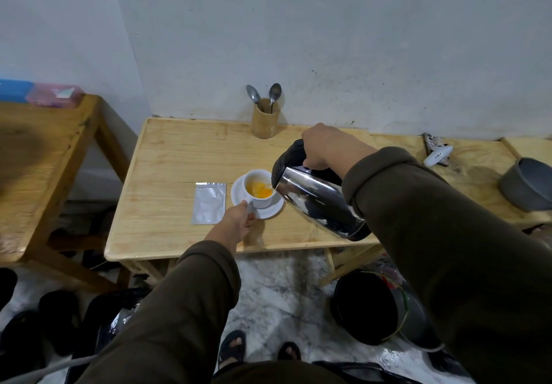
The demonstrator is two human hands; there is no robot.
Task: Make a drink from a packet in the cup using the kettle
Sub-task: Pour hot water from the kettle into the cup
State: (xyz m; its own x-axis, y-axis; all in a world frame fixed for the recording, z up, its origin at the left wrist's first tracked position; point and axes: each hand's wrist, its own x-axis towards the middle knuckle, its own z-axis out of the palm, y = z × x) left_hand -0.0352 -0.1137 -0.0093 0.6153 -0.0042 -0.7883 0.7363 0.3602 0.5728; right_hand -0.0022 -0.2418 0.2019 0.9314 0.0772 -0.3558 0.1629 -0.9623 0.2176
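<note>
A white cup (263, 201) stands on a white saucer (273, 211) on the small wooden table (173, 159). Orange liquid shows inside the cup. My left hand (239, 223) grips the cup's handle at its near left side. My right hand (321, 147) holds the black handle of a steel kettle (319, 201), which is tilted with its spout over the cup's right rim. A thin stream runs from spout to cup. A silver packet (209, 202) lies flat just left of the saucer.
A bamboo holder (265, 120) with two spoons stands at the table's back edge by the wall. A grey pot (527, 185) and a white object (437, 155) sit on the right table. Another wooden table (44, 156) is at left. A black bin (370, 309) and shoes are on the floor.
</note>
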